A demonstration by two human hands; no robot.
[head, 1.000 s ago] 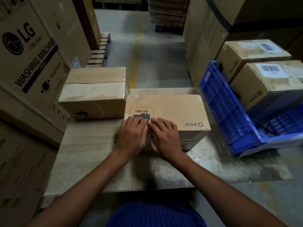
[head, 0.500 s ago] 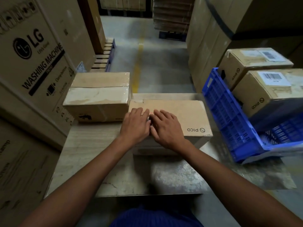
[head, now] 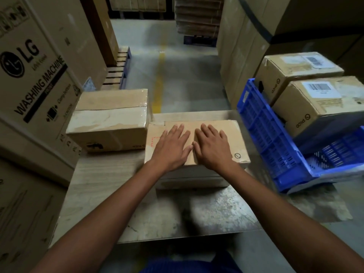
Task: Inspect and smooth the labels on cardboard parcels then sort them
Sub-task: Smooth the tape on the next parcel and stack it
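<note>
My left hand [head: 173, 146] and right hand [head: 212, 148] lie flat, fingers spread, pressing the top of the parcel [head: 235, 138] on the table [head: 110, 194]. Risk: my left palm hides most of the red-bordered label [head: 154, 141], so a crease could go unseen. Uneven pressure could skid the parcel.

Four cardboard parcels [head: 110, 119] [head: 157, 131] [head: 295, 73] [head: 319, 107] in all: two on the one worktop [head: 110, 184], two in the single blue crate [head: 266, 138]; one large washing-machine carton [head: 35, 75] stands at left.

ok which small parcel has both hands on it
The middle parcel on the table, the only one pressed by left hand and right hand.
</note>
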